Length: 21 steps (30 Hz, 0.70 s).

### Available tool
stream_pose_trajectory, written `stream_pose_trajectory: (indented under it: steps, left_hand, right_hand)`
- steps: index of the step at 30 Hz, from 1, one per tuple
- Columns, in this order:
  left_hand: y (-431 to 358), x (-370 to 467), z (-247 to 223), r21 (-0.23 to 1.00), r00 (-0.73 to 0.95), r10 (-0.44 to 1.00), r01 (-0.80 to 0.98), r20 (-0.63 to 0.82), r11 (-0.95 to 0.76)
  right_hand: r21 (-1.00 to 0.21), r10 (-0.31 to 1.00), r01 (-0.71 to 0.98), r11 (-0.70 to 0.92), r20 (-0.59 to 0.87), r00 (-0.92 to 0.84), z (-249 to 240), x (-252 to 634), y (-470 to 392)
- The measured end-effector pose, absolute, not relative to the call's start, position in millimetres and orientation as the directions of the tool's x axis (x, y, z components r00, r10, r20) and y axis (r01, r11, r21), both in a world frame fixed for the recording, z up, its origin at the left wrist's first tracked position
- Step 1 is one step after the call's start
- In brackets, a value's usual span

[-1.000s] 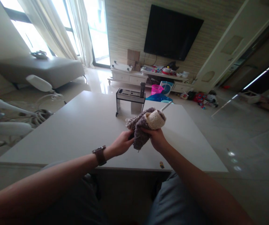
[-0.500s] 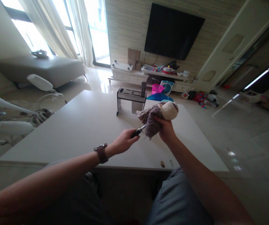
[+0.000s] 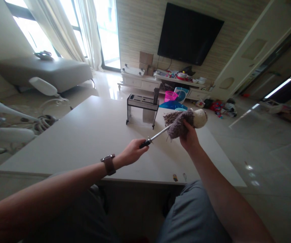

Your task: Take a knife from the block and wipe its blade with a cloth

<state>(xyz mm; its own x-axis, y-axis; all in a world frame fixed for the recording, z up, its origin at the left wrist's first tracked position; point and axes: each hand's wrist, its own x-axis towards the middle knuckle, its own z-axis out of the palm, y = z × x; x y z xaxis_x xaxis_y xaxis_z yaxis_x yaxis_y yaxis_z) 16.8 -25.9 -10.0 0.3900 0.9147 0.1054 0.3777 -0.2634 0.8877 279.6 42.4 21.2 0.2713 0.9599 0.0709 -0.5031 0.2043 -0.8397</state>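
My left hand (image 3: 134,151) is closed round the black handle of a honing steel (image 3: 160,132). Its metal rod slants up to the right, and the far end is hidden in a fluffy purple-grey and cream cloth (image 3: 182,125). Wrapped in my right hand (image 3: 191,136), the cloth bunches about the rod. Both are held above the white table (image 3: 89,135). A knife block (image 3: 142,101) with clear sides stands beyond my hands, one dark-handled knife (image 3: 156,96) upright in its right end.
Two small items, one a yellow-and-dark piece (image 3: 175,177), lie near the table's front edge. Past the far edge are a pink basket (image 3: 170,96) and a blue plastic bag (image 3: 173,105). A white lamp-like fixture (image 3: 43,86) stands off the table's left side.
My right hand and the cloth have moved right and slightly up along the rod, baring more metal. My left hand stays almost in place on the handle.
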Motion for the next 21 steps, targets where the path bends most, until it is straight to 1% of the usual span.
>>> stream_pose_trajectory:
  steps: [5, 10, 13, 18, 21]
  left_hand:
    - [-22, 16, -13, 0.904, 0.336, 0.93, 0.334, 0.15, -0.266]
    - [-22, 17, -17, 0.91, 0.367, 0.91, 0.279, 0.194, -0.307]
    - [-22, 17, -18, 0.916, 0.383, 0.902, 0.255, 0.198, -0.309]
    - [-21, 16, -19, 0.911, 0.391, 0.898, 0.26, 0.203, -0.319]
    - [-21, 17, -19, 0.916, 0.403, 0.893, 0.246, 0.2, -0.316]
  right_hand:
    - [-0.861, 0.981, -0.496, 0.111, 0.014, 0.194, 15, 246, 25]
    - [-0.907, 0.999, -0.42, 0.016, -0.004, 0.045, 4, 209, -2]
    - [-0.923, 0.999, -0.384, -0.006, -0.025, 0.043, 0, 197, -12]
    - [-0.918, 0.995, -0.394, -0.042, -0.074, 0.065, 2, 197, -12]
    - [-0.92, 0.994, -0.391, -0.04, -0.076, 0.076, 3, 199, -11]
